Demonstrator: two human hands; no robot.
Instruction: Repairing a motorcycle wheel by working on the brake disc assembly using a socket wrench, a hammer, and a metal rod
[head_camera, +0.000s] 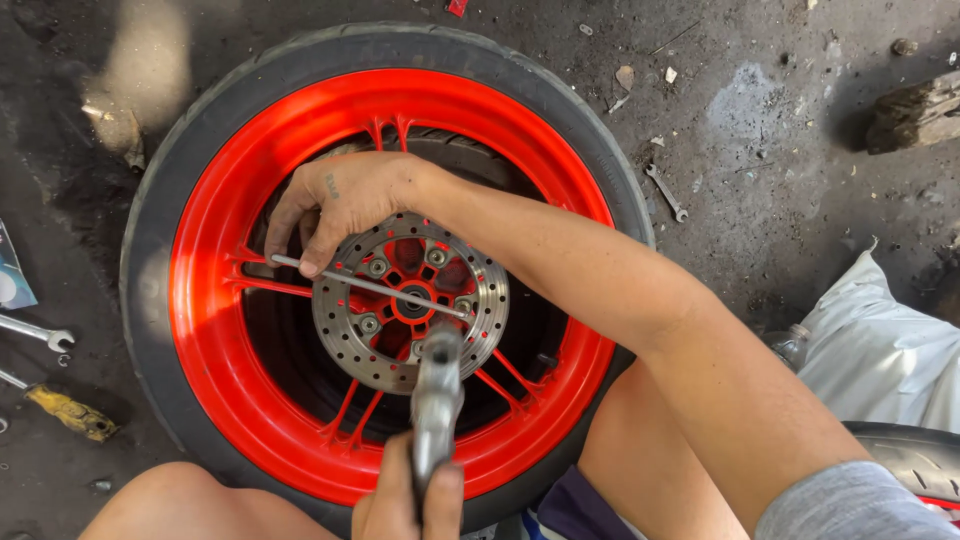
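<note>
You are gripping a thin metal rod (365, 286) in your right hand (335, 205), laying it across the brake disc (345, 335); your left hand (405, 500), near, is clenching a grey tool (436, 405).

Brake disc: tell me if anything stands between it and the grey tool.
Nothing visible: the left hand's grey tool reaches the brake disc; the right hand's thin rod crosses just above its tip.
</note>
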